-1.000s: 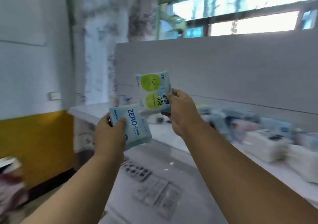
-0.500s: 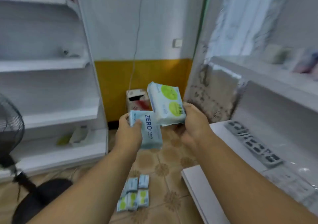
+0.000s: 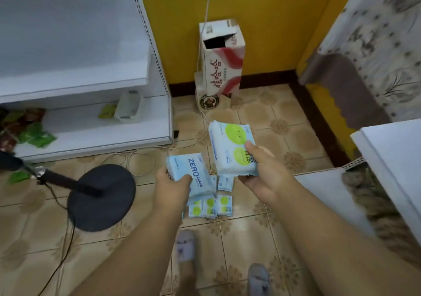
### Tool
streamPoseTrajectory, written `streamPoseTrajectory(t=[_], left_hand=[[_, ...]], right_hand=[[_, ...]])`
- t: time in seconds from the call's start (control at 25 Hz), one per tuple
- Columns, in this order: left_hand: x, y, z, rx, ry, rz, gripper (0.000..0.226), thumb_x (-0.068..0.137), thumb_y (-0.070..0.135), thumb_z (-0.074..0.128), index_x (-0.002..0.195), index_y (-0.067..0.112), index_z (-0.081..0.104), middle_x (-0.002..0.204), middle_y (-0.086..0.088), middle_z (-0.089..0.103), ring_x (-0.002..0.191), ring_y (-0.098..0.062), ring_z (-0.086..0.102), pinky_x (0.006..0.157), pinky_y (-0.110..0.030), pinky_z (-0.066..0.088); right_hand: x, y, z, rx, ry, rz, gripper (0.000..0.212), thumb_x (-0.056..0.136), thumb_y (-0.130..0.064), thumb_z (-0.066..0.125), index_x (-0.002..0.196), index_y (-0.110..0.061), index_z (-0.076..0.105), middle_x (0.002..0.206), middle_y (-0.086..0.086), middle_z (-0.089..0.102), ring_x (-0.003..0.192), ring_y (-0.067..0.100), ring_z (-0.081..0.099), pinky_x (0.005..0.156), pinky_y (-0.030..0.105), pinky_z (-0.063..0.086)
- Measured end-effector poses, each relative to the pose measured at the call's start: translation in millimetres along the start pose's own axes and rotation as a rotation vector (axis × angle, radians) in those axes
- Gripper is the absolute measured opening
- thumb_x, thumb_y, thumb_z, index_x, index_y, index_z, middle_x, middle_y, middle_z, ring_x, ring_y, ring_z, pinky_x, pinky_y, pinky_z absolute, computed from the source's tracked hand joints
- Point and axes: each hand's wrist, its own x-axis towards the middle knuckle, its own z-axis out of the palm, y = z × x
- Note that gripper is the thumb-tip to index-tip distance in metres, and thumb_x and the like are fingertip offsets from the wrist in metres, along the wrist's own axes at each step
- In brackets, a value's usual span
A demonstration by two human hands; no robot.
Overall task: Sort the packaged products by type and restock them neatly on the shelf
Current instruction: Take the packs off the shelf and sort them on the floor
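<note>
Left hand (image 3: pixel 173 187) grips a pale blue pack printed "ZERO LEAKS" (image 3: pixel 193 177) — thumb across its face, fingers curled behind its lower left corner. Right hand (image 3: pixel 262 175) grips a second pack, the white one with two green circles (image 3: pixel 232 150), thumb on the front, fingers underneath. The green-circle pack sits higher and further out than the blue one; the two packs are just beside each other, and whether they touch cannot be told.

Straight below both hands, on the tiled floor (image 3: pixel 284 136), lie small sorted groups: a row of green-circle packs (image 3: pixel 210 208) nearest the person and pale blue packs (image 3: pixel 224 183) just beyond them, partly hidden by the held blue pack.

Step in hand, as judged: sorting — one pack of each type held over the matching floor groups, not yet put down.

Next move likely calls for lowering each hand to its own group, blue to blue, green to green, setting the packs flat and squared so the rows stay tidy. Restocking looks some way off; the white shelf (image 3: pixel 91 136) out to the left of the left hand holds only scattered green and dark sachets (image 3: pixel 34 134) and a clear container (image 3: pixel 128 105).

Fan base (image 3: pixel 101 196) lies left of the left hand.
</note>
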Motion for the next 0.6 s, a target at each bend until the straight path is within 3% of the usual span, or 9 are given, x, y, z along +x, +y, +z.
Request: streamPoseTrajectory(t=[0.12,0.28,0.4,0.52,0.6], left_hand=[[98,-22,28,0.139,-0.05,0.008,0.039,0.081,0.019,0.072,0.114,0.018,0.052,0.1,-0.005,0.067,0.082,-0.023,0.067,0.074,-0.042,0.058],[230,-85,91,0.358,-0.077,0.041,0.047,0.079,0.027,0.076,0.118,0.015,0.052,0.101,-0.005,0.069,0.084,-0.025,0.067,0.071,-0.035,0.054],[313,-159,151,0.509,-0.124,0.069,0.056,0.083,0.026,0.075,0.128,0.012,0.044,0.111,-0.011,0.068,0.094,-0.031,0.067,0.068,-0.033,0.047],[382,-242,215,0.622,-0.222,0.125,0.059,0.085,0.029,0.073,0.131,0.012,0.04,0.119,-0.011,0.063,0.102,-0.032,0.065,0.071,-0.034,0.048],[419,-289,251,0.688,-0.248,0.153,0.058,0.082,0.033,0.076,0.128,0.013,0.045,0.123,-0.01,0.06,0.105,-0.032,0.063,0.08,-0.038,0.052]], right_hand=[[77,26,1,-0.047,0.129,-0.005,0.015,0.091,-0.025,0.068,0.089,-0.014,0.058,0.095,0.009,0.073,0.079,0.024,0.071,0.069,0.036,0.053],[208,92,-21,-0.16,0.307,-0.023,0.019,0.09,-0.023,0.068,0.101,-0.009,0.062,0.094,0.01,0.076,0.079,0.024,0.074,0.06,0.032,0.054],[306,157,-55,-0.189,0.423,0.0,0.014,0.091,-0.024,0.067,0.086,-0.013,0.06,0.077,0.002,0.075,0.064,0.015,0.072,0.048,0.027,0.051],[400,228,-111,-0.262,0.518,0.018,0.024,0.089,-0.031,0.07,0.098,-0.01,0.063,0.084,0.006,0.072,0.064,0.017,0.069,0.047,0.026,0.05],[444,268,-147,-0.274,0.553,0.038,0.03,0.089,-0.031,0.07,0.106,-0.008,0.063,0.092,0.01,0.073,0.072,0.022,0.071,0.054,0.033,0.056]])
